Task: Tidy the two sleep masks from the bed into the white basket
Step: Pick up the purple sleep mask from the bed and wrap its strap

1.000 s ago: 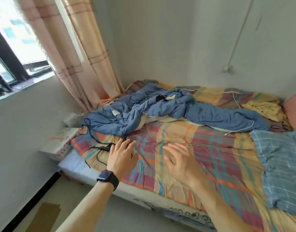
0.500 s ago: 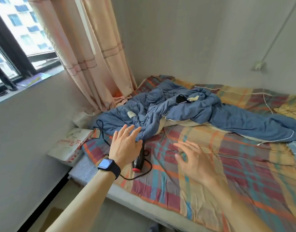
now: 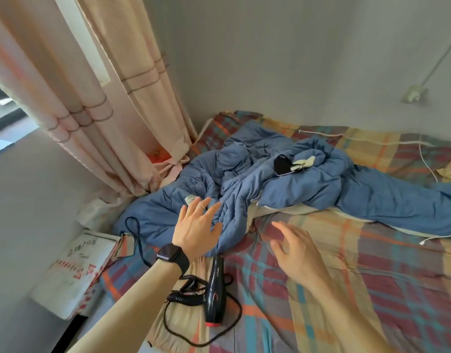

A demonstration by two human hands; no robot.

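Both spread and empty, left hand over blue quilt, right hand over bed; black sleep mask and pale sleep mask on quilt near bed's far edge, probably light, soft, best pinched by strap.

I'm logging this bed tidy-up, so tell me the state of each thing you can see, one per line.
Left hand: open, empty, over the quilt.
Right hand: open, empty, above the sheet.
Black sleep mask: lying on the quilt.
Pale sleep mask: beside it, untouched.
Blue quilt: crumpled.
Hair dryer: lying flat, cord loose.
Curtain: drawn aside.
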